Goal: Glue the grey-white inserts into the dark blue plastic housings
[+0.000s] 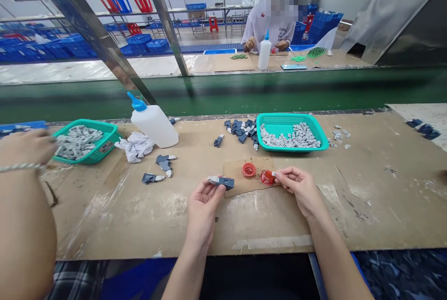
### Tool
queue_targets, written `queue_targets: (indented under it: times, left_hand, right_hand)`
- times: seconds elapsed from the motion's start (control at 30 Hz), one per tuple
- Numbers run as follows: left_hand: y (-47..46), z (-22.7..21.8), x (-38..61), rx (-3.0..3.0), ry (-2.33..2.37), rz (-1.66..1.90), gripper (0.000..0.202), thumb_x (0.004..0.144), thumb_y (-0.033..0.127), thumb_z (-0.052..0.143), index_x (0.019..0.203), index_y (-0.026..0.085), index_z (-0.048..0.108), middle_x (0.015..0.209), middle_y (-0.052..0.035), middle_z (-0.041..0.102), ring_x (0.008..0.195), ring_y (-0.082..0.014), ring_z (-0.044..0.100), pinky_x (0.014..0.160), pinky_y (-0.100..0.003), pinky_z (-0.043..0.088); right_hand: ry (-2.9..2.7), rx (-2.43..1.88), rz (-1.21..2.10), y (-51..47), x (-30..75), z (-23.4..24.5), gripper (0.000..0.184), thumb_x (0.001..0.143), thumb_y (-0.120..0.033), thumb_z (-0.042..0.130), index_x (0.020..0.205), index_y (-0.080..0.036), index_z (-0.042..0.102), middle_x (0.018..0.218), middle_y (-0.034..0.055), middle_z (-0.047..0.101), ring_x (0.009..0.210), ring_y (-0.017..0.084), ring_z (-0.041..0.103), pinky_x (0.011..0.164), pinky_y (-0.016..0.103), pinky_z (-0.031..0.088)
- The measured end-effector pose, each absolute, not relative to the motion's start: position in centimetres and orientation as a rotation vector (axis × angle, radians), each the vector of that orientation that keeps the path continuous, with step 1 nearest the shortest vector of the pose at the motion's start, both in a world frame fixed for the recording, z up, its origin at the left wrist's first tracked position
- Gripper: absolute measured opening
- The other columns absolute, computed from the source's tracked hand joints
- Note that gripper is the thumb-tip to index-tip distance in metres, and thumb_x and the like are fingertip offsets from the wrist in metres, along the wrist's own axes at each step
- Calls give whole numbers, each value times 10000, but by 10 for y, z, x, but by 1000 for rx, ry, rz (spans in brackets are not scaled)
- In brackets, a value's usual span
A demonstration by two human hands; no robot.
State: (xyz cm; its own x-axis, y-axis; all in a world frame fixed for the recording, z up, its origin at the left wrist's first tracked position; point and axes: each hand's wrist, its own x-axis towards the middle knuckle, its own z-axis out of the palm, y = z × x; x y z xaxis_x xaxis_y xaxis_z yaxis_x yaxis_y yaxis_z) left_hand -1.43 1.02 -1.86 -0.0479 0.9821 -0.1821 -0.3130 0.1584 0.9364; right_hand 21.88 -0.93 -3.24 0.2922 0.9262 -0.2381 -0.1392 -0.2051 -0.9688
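Paper-covered bench (157,216): by the cardboard square (240,186), left hand (204,211) fingers clamped on grey-blue plastic part (221,182); right hand (300,191) fingertips pinched on red cup (267,177), contents unclear. A slip could spill it.

Head-worn view, forward and down, over left hand (202,211), right hand (300,190)

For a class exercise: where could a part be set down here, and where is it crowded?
Bare bench lies right of the right hand, below the teal basket; more lies left of the left hand, below the dark parts. Crowded: around the red dishes and dark pile.
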Motion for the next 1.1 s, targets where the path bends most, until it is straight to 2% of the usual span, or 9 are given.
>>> queue_targets:
  times: [0.17,0.3,0.67,0.8,0.9,1.0,1.1]
  left_hand:
    - [0,-20,12,910,1016,1262,213,684,203,786,881,199,704,951,-61,754,949,-214,700,905,-335,536]
    - [-6,-11,30,974,958,1248,218,666,172,793,869,225,734,929,-54,761,911,-224,710,835,-335,572]
    - [-12,-4,38,1041,892,1255,199,682,131,768,832,260,770,916,-38,763,835,-219,720,715,-313,615]
    - [-16,-3,33,1178,877,1163,158,751,163,712,839,278,777,948,-50,754,776,-219,718,654,-331,618]
    - [-16,1,28,1342,864,1129,185,768,154,688,854,288,782,914,-58,759,810,-247,716,713,-376,608]
    - [-13,4,26,1431,878,1106,204,767,162,688,888,296,782,911,-53,762,860,-264,711,788,-397,586]
    - [-10,2,29,1325,863,1052,303,768,201,702,1058,282,739,1030,-59,743,871,-253,709,811,-382,576]
  right_hand:
    - [-679,-1260,1264,-23,216,-9,278,655,-411,816,715,-187,662,621,13,635,484,91,400,436,224,239]
    - [-665,-1180,1355,-35,204,8,242,700,-386,795,706,-201,639,604,1,616,482,85,380,439,221,232]
    - [-931,-1233,1357,-39,188,6,235,765,-395,742,759,-194,620,665,3,629,604,123,529,527,229,361]
    - [-1011,-1239,1496,-43,191,11,291,801,-452,690,895,-225,533,653,-22,596,604,131,549,473,203,355]
    - [-1073,-1225,1642,-48,193,14,293,862,-487,600,977,-247,478,726,-3,628,634,144,583,403,177,333]
    - [-1044,-1172,1615,-50,190,14,286,854,-469,622,914,-235,468,730,13,648,680,161,626,414,178,380]
    - [-924,-1115,1531,-48,179,15,301,826,-442,669,829,-225,460,686,4,649,640,148,632,441,186,399]
